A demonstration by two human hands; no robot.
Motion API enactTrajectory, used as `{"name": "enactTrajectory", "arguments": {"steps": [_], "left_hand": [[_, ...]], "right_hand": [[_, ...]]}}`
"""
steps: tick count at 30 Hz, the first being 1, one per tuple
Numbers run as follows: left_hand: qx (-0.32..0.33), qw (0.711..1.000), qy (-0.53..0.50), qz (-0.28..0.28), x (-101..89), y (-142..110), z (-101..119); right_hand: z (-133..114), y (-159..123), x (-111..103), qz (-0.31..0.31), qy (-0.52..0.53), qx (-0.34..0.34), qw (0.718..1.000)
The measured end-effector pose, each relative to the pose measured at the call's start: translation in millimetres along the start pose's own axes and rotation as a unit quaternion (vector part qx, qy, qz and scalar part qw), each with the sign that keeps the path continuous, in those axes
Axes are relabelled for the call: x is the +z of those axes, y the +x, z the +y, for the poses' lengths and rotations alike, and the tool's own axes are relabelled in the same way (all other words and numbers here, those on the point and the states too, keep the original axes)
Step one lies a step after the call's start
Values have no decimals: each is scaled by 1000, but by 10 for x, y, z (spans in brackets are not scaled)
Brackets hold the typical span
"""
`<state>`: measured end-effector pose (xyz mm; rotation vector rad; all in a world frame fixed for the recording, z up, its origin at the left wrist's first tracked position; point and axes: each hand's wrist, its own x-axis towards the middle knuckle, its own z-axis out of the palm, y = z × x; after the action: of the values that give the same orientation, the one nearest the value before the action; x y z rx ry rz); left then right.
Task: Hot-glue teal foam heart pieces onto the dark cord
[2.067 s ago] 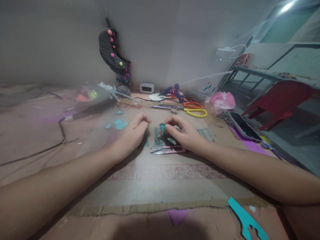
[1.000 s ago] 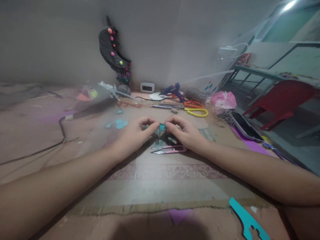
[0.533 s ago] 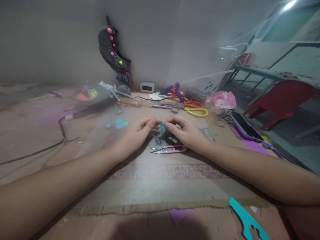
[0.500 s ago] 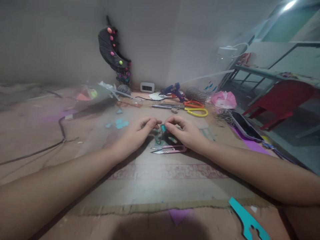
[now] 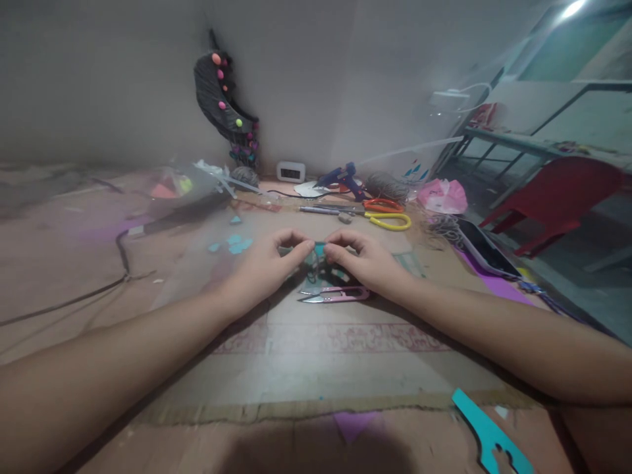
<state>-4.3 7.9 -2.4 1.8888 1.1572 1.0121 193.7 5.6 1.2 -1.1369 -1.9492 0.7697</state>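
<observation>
Between my two hands is a small teal piece (image 5: 319, 249), perhaps felt or foam, with dark grey yarn (image 5: 313, 268) hanging below it. My left hand (image 5: 291, 253) pinches its left edge between thumb and forefinger. On the other side, my right hand (image 5: 351, 253) grips the same piece with thumb and fingertips. Just below the hands lie pink thread snips (image 5: 340, 295), blades to the left, touched by neither hand's fingers. Several teal cut-outs (image 5: 239, 244) rest on the board left of my left hand.
Orange-and-yellow-handled scissors (image 5: 388, 214), a blue glue gun (image 5: 345, 176) and a small white clock (image 5: 291, 172) are at the back. A phone (image 5: 486, 249) and a pink bundle (image 5: 442, 196) lie right. A teal foam offcut (image 5: 486, 431) is at the near right. A decorated black crescent (image 5: 212, 92) hangs on the wall.
My left hand has moved slightly right, and its thumb and forefinger have closed on the teal piece. The right hand stays nearly in place, still holding it.
</observation>
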Motion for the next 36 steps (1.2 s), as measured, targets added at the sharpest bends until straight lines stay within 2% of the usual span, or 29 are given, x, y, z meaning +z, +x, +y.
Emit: {"name": "enactTrajectory", "arguments": {"steps": [4,9,15,20,23,28,33,36], "left_hand": [[-13,1000,-27,-6,16,14,-26],[-14,997,-69,1,48,31,-47],[-18,997,-57,-44,32,2,-31],[-24,998,-41,-36,20,-3,-10],[-12,998,-43,-36,31,3,-4],[31,998,-59,-10,51,-1,-8],[29,998,-45,-36,24,-18,3],[48,998,-33,-27,10,-25,17]], "right_hand": [[27,6,6,3,-4,13,1000],[67,12,6,1,61,30,998],[49,20,13,6,48,28,998],[31,13,10,8,14,13,1000],[56,16,5,5,52,18,998],[90,29,-6,-36,153,62,986],[77,41,-14,-83,177,76,978],[66,48,-23,-96,166,82,978]]}}
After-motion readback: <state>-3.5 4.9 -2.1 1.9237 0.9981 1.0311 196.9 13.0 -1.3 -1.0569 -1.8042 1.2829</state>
